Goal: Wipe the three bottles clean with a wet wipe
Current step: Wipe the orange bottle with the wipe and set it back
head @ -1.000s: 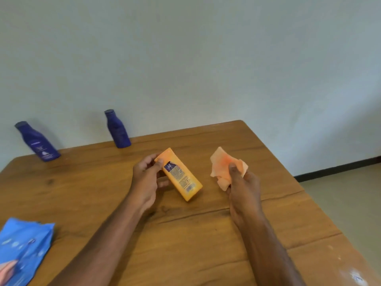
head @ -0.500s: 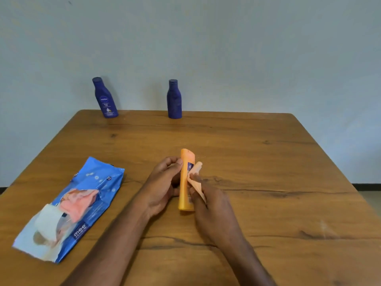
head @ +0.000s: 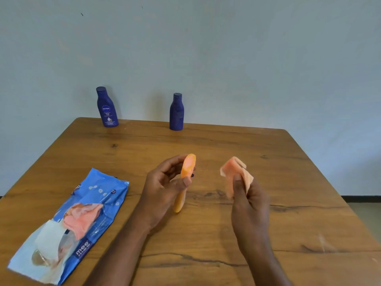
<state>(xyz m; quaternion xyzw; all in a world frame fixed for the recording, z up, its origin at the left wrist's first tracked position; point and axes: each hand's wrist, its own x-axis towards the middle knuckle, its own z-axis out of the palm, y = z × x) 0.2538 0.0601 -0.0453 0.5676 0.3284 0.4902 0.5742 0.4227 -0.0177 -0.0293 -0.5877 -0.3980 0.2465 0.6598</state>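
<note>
Now wiping first bottle | left hand (head: 165, 186) fingers clamp orange bottle (head: 186, 172) | right hand (head: 247, 201) fingers pinch wet wipe (head: 235, 172), apart from it | next: press wipe on.

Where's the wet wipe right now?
The wet wipe is pinched in the right hand, held above the table, apart from the orange bottle.

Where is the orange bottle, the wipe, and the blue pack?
orange bottle (head: 188, 167), head view, on its upper end above the left thumb.
wipe (head: 234, 169), head view, on its crumpled top above the right thumb.
blue pack (head: 97, 196), head view, on its blue upper half.
</note>
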